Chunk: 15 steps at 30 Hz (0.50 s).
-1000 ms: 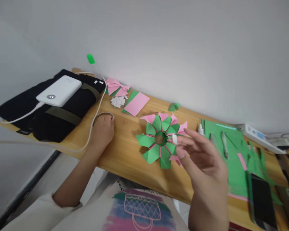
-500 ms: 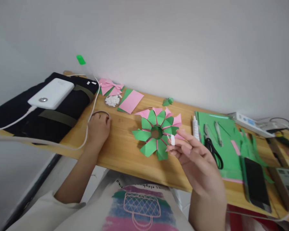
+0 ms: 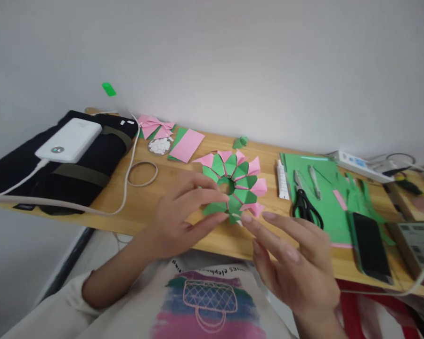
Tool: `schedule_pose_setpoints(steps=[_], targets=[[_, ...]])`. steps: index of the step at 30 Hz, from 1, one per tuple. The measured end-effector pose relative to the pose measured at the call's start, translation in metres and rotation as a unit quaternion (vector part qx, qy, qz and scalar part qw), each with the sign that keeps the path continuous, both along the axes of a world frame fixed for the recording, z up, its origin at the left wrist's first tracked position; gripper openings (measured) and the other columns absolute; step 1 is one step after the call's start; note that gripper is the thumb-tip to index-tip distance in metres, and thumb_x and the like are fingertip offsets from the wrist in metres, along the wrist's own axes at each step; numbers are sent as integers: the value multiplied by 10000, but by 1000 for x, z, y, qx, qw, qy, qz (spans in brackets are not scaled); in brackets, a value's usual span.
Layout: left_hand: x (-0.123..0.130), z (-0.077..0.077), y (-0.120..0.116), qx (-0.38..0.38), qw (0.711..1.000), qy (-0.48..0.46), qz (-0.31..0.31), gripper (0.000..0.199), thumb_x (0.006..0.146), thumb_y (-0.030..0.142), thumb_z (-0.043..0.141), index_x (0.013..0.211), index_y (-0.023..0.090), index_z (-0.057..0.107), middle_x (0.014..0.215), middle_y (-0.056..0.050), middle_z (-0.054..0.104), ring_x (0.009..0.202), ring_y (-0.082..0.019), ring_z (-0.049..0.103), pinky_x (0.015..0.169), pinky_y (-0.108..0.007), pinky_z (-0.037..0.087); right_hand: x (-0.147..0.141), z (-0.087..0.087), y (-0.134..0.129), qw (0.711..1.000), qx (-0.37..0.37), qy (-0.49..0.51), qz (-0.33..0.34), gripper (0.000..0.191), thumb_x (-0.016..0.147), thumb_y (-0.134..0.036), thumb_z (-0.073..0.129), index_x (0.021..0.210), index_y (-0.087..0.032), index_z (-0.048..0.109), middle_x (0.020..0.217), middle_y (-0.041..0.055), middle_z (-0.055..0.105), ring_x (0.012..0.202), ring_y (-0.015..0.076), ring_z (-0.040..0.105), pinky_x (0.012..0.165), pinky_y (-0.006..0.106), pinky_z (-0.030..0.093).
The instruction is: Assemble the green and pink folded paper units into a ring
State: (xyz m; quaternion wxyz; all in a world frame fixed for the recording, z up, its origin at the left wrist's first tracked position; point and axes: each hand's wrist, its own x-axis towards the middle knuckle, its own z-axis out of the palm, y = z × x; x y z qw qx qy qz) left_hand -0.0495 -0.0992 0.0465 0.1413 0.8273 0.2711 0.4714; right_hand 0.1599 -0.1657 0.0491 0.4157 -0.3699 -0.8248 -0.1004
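A ring of folded green and pink paper petals (image 3: 245, 182), like a flower with a round hole in its middle, lies on the table before me. My left hand (image 3: 183, 214) grips its near left side, with thumb and fingers around a green petal. At the near edge of the ring, the index fingertip of my right hand (image 3: 291, 256) touches a petal. A small white piece (image 3: 239, 222) shows at that fingertip, partly hidden; whether it is stuck to the petal I cannot tell. The right hand's fingers are spread, its thumb apart from the index finger.
At the back left are a dish of white bits (image 3: 159, 146), pink and green paper sheets (image 3: 187, 146) and folded pieces (image 3: 155, 126). Glue tube (image 3: 282, 180), scissors (image 3: 305, 207) and phone (image 3: 370, 245) lie right. A power bank (image 3: 69, 139) with its cable sits left.
My left hand has left the table at the left and come to the paper ring. My right hand has lowered the small white piece to the ring's near edge.
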Motion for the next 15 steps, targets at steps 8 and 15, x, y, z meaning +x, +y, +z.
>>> schedule_pose_setpoints(steps=[8,15], targets=[[7,17,-16,76,996,54,-14,110,827,145,703,934,134,678,924,-45,628,869,-142,577,794,-312,487,-3,8,-15,998,1,-55,-37,213,798,-185,723,681,-304,591,1084,-52,723,1069,149,607,846,323,535],[8,22,-19,54,995,84,7,35,845,160,689,874,149,672,890,-30,671,859,-144,557,781,-312,464,-2,12,-19,997,-20,-65,-47,196,808,-257,726,677,-318,593,1094,-74,718,1077,146,599,811,320,541]])
